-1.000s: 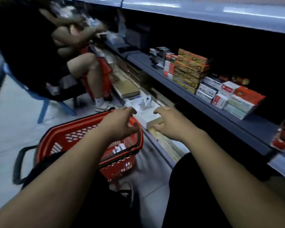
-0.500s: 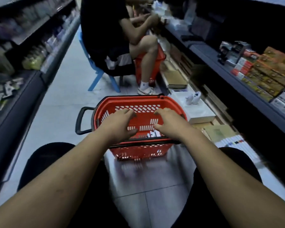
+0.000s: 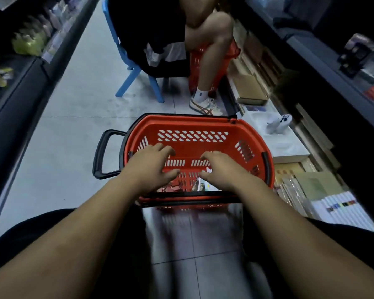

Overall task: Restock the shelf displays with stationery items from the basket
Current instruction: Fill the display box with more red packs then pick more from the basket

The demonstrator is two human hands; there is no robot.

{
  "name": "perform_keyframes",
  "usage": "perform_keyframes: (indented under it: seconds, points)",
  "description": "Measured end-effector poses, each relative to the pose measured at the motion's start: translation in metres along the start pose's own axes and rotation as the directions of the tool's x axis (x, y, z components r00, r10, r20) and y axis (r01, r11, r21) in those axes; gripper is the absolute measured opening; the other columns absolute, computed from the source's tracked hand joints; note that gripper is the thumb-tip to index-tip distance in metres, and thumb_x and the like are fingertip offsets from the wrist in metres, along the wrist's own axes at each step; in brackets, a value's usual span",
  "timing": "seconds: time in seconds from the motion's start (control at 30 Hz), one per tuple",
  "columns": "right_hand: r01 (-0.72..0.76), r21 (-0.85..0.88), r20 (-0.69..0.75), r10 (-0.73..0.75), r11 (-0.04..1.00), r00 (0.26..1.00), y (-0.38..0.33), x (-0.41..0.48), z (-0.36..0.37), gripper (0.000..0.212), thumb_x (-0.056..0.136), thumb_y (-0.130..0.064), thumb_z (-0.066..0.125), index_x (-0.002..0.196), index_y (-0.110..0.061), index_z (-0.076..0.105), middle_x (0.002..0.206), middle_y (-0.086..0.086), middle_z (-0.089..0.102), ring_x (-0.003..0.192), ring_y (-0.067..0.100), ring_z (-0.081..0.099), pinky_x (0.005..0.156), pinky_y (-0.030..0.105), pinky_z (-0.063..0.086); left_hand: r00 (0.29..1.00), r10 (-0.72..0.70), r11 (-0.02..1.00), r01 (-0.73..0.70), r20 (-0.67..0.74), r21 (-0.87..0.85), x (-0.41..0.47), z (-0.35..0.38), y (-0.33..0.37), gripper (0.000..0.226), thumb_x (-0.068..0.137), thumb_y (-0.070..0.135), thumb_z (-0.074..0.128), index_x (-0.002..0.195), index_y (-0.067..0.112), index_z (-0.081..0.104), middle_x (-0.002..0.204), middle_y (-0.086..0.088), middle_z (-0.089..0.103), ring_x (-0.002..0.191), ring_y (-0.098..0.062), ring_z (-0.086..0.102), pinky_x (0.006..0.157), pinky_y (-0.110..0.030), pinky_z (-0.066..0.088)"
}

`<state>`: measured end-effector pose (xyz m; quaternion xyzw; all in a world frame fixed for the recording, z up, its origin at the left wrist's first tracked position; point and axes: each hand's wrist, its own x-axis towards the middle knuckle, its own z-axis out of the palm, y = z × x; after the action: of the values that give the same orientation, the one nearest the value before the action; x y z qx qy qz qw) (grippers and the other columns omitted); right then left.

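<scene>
A red plastic basket (image 3: 192, 128) with a black rim and a black handle (image 3: 100, 154) stands on the tiled floor in front of me. A few packaged stationery items (image 3: 200, 185) lie at its bottom, mostly hidden. My left hand (image 3: 150, 167) hovers over the basket's left half with fingers spread and loosely bent, holding nothing. My right hand (image 3: 221, 169) reaches down into the right half with fingers loosely curled just above the packets; I cannot see it grip anything. The shelf (image 3: 324, 67) with boxed goods runs along the right.
A person sits on a blue chair (image 3: 127, 67) just beyond the basket, with a foot (image 3: 204, 104) near its far rim and a second red basket (image 3: 212, 67) beside them. Stacked paper and notebooks (image 3: 307, 186) line the floor at the right. Another shelf (image 3: 20, 72) borders the aisle's left.
My view has swung left and down from the right shelf to the basket. Both hands have moved from beside the basket's rim to over its inside and lowered toward the items.
</scene>
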<state>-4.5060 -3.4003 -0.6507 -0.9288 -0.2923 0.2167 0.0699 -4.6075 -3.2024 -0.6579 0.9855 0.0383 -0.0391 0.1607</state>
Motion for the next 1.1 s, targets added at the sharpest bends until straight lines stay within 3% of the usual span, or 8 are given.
perform_keyframes:
  seconds: [0.23, 0.43, 0.67, 0.73, 0.8, 0.87, 0.93, 1.1]
  points:
    - [0.025, -0.018, 0.203, -0.021, 1.000, 0.979, 0.035, 0.075, 0.028, 0.060, 0.095, -0.035, 0.068, 0.145, -0.015, 0.043, 0.141, 0.012, 0.051, 0.126, 0.029, 0.052, 0.103, 0.038, 0.042, 0.953, -0.015, 0.999, -0.001, 0.303, 0.052, 0.075, 0.049, -0.027, 0.066, 0.086, 0.046, 0.076, 0.142, 0.023, 0.050, 0.135, -0.002, 0.054, 0.125, -0.025, 0.049, 0.105, -0.044, 0.045]
    - [0.067, -0.030, 0.350, -0.052, 0.997, 0.935, 0.051, 0.139, 0.060, 0.067, 0.091, -0.030, 0.073, 0.147, -0.011, 0.042, 0.145, 0.013, 0.049, 0.128, 0.030, 0.050, 0.102, 0.036, 0.044, 0.778, -0.134, 0.991, 0.106, 0.613, 0.082, 0.147, 0.112, -0.056, 0.062, 0.086, 0.031, 0.080, 0.140, 0.017, 0.053, 0.134, -0.007, 0.061, 0.122, -0.027, 0.058, 0.099, -0.036, 0.047]
    - [0.112, -0.050, 0.492, -0.074, 0.992, 0.868, 0.050, 0.213, 0.131, 0.054, 0.089, -0.032, 0.074, 0.134, -0.007, 0.057, 0.128, 0.013, 0.063, 0.112, 0.030, 0.062, 0.092, 0.035, 0.054, 0.724, -0.222, 0.967, 0.249, 0.654, 0.053, 0.179, 0.189, -0.085, 0.045, 0.088, 0.028, 0.078, 0.129, 0.017, 0.063, 0.126, -0.008, 0.065, 0.111, -0.026, 0.062, 0.084, -0.026, 0.042]
    - [0.075, -0.024, 0.516, -0.052, 0.997, 0.855, 0.048, 0.223, 0.156, 0.046, 0.088, -0.028, 0.075, 0.127, -0.008, 0.061, 0.123, 0.013, 0.065, 0.100, 0.028, 0.063, 0.080, 0.030, 0.052, 0.684, -0.273, 0.952, 0.295, 0.677, 0.085, 0.165, 0.214, -0.084, 0.052, 0.085, 0.037, 0.079, 0.131, 0.022, 0.060, 0.129, -0.006, 0.060, 0.112, -0.027, 0.059, 0.092, -0.029, 0.045]
    - [0.013, 0.028, 0.517, -0.025, 1.000, 0.856, 0.048, 0.227, 0.180, 0.046, 0.087, -0.022, 0.076, 0.128, -0.010, 0.058, 0.123, 0.013, 0.064, 0.094, 0.026, 0.060, 0.076, 0.029, 0.047, 0.656, -0.357, 0.929, 0.324, 0.665, 0.178, 0.147, 0.236, -0.082, 0.082, 0.080, 0.047, 0.081, 0.148, 0.024, 0.042, 0.153, -0.016, 0.036, 0.132, -0.036, 0.046, 0.108, -0.048, 0.044]
    - [-0.037, 0.127, 0.482, -0.029, 0.991, 0.876, 0.047, 0.224, 0.201, 0.066, 0.086, -0.016, 0.076, 0.145, -0.014, 0.045, 0.139, 0.014, 0.054, 0.116, 0.030, 0.058, 0.090, 0.034, 0.050, 0.629, -0.437, 0.890, 0.407, 0.643, 0.208, 0.126, 0.247, -0.076, 0.112, 0.074, 0.050, 0.085, 0.158, 0.025, 0.016, 0.162, -0.022, 0.013, 0.144, -0.045, 0.029, 0.112, -0.056, 0.037]
    - [-0.007, 0.194, 0.414, -0.075, 0.981, 0.907, 0.047, 0.218, 0.218, 0.085, 0.085, -0.020, 0.077, 0.155, -0.022, 0.030, 0.157, 0.009, 0.033, 0.139, 0.032, 0.042, 0.112, 0.042, 0.042, 0.612, -0.500, 0.852, 0.475, 0.612, 0.221, 0.107, 0.254, -0.070, 0.125, 0.072, 0.045, 0.089, 0.159, 0.021, 0.002, 0.163, -0.027, 0.005, 0.147, -0.047, 0.020, 0.114, -0.056, 0.034]
    - [0.104, 0.188, 0.358, -0.167, 0.977, 0.919, 0.043, 0.207, 0.244, 0.091, 0.081, -0.031, 0.080, 0.156, -0.030, 0.027, 0.163, 0.001, 0.017, 0.146, 0.031, 0.030, 0.116, 0.049, 0.036, 0.625, -0.545, 0.819, 0.538, 0.559, 0.197, 0.097, 0.270, -0.077, 0.120, 0.072, 0.050, 0.087, 0.155, 0.011, 0.009, 0.158, -0.027, 0.013, 0.146, -0.046, 0.022, 0.117, -0.051, 0.031]
